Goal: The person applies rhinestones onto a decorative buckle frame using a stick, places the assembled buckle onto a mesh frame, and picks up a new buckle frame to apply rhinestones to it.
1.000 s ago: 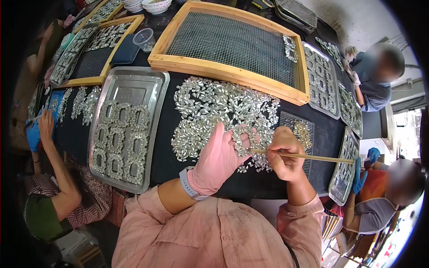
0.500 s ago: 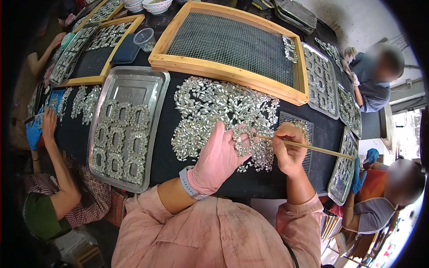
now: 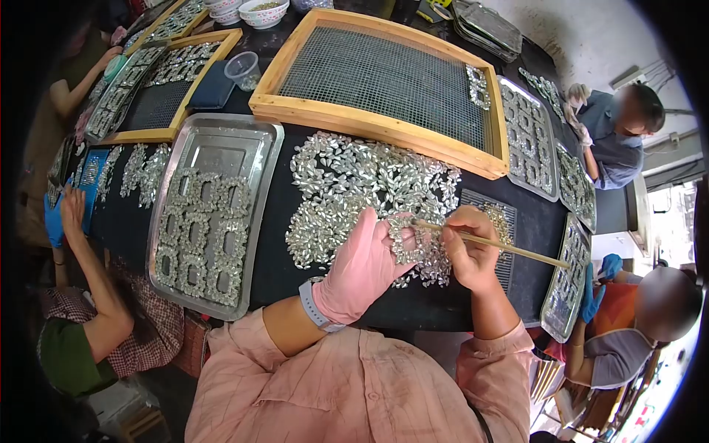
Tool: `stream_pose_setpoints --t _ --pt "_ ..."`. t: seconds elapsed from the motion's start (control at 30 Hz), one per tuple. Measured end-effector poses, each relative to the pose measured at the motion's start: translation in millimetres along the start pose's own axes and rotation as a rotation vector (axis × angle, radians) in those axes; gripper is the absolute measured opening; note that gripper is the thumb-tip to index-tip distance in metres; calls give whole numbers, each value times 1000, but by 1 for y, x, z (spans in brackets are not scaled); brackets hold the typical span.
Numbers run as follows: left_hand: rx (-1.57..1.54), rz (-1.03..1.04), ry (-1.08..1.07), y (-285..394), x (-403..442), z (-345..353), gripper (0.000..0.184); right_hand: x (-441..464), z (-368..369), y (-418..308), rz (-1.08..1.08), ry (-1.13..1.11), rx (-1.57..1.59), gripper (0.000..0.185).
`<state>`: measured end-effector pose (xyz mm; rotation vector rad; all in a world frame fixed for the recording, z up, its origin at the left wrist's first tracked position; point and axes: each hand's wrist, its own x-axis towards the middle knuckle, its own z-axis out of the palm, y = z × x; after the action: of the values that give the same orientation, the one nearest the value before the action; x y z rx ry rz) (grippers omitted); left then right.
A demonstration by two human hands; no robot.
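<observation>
My left hand [image 3: 358, 273], in a pink glove, holds a small ring-shaped piece [image 3: 405, 242] covered in shiny stones between thumb and fingers. Bare, my right hand [image 3: 473, 251] grips a thin wooden stick [image 3: 521, 252], its tip touching the upper part of the ring. Under and behind both hands spreads a pile of clear, drop-shaped stones [image 3: 332, 177] on the dark table. Right of the pile lies a ridged dark plate [image 3: 480, 198] with small golden stones [image 3: 504, 221], partly behind my right hand.
A metal tray [image 3: 264, 159] with several finished-looking rings lies at the left. Beyond the pile stands a wooden-framed mesh [image 3: 384, 129] with one piece on it. More trays [image 3: 552, 184] line the right side. Co-workers [image 3: 620, 133] sit at both sides. A clear cup [image 3: 242, 70] stands behind.
The stick's tip has moved over the upper part of the ring, its far end now lower. My left hand keeps its hold. The view has shifted slightly.
</observation>
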<state>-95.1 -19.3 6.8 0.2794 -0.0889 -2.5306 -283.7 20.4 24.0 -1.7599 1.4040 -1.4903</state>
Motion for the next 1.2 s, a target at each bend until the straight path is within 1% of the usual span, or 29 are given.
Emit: stream_pose_setpoints --t 0.07,0.13,0.2,0.23,0.33,0.47,0.5,0.6,0.67,0.73,0.8,0.87,1.07,1.2 --pt "7 2 2 2 -2 4 59 -1 3 -7 107 114 220 13" --pt "30 9 9 1 -2 3 57 3 -4 -4 149 123 228 11" --pt "67 13 50 6 -8 9 54 10 -11 -3 251 106 166 11" --pt "118 39 74 8 -14 16 50 12 -14 -1 334 88 229 12" --pt "110 98 52 17 -26 13 50 19 -14 -9 387 16 243 12" --pt "88 217 60 32 -34 0 53 41 12 -15 345 -52 109 10" --pt "115 233 30 37 -34 -4 55 49 24 -10 277 -31 86 9" --pt "57 272 10 43 -34 -5 56 72 49 0 243 -109 -68 9" --pt "70 282 13 43 -34 -8 56 79 58 17 192 -109 -111 11" --pt "83 288 34 42 -34 -11 56 86 64 19 167 -122 -153 11" --pt "96 292 77 40 -34 -12 57 88 68 24 148 -140 -168 11" --pt "107 307 54 40 -35 -10 58 89 69 27 174 -190 -209 11" --pt "72 331 46 38 -34 -15 57 89 71 23 97 -110 -182 9" --pt "88 335 34 37 -34 -14 57 91 72 15 144 -122 -167 10"
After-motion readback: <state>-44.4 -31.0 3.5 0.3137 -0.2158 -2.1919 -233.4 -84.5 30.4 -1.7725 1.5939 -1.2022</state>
